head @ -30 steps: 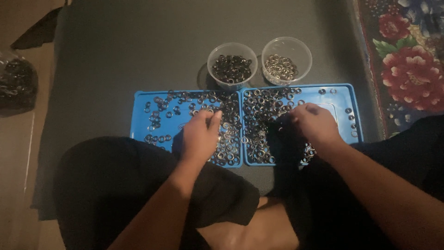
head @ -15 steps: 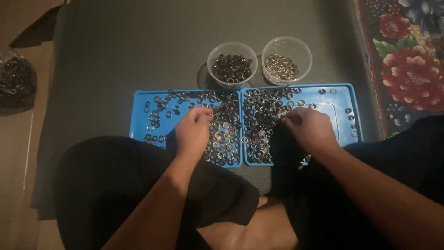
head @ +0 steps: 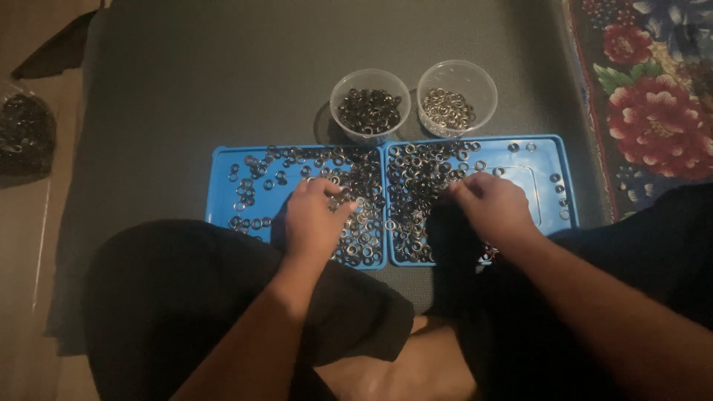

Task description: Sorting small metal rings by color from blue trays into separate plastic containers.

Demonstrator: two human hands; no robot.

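Two blue trays lie side by side on a dark mat, the left tray (head: pixel 223 194) and the right tray (head: pixel 546 160), both strewn with several small metal rings (head: pixel 416 171). My left hand (head: pixel 313 223) rests on the left tray, fingers curled down among the rings near its inner edge. My right hand (head: pixel 494 208) rests on the right tray, fingertips touching the ring pile. Whether either hand pinches a ring is hidden by the fingers. Behind the trays stand two clear round tubs: the left tub (head: pixel 370 104) holds dark rings, the right tub (head: pixel 457 96) holds paler rings.
The dark mat (head: pixel 200 89) covers the floor ahead. A dark bag (head: pixel 22 134) of rings sits at the far left on bare floor. A flowered rug (head: pixel 646 96) lies to the right. My crossed legs in dark shorts fill the foreground.
Both hands have shifted slightly over the trays: the left hand's fingers have drawn back toward me, and the right hand has moved a little to the right across the rings.
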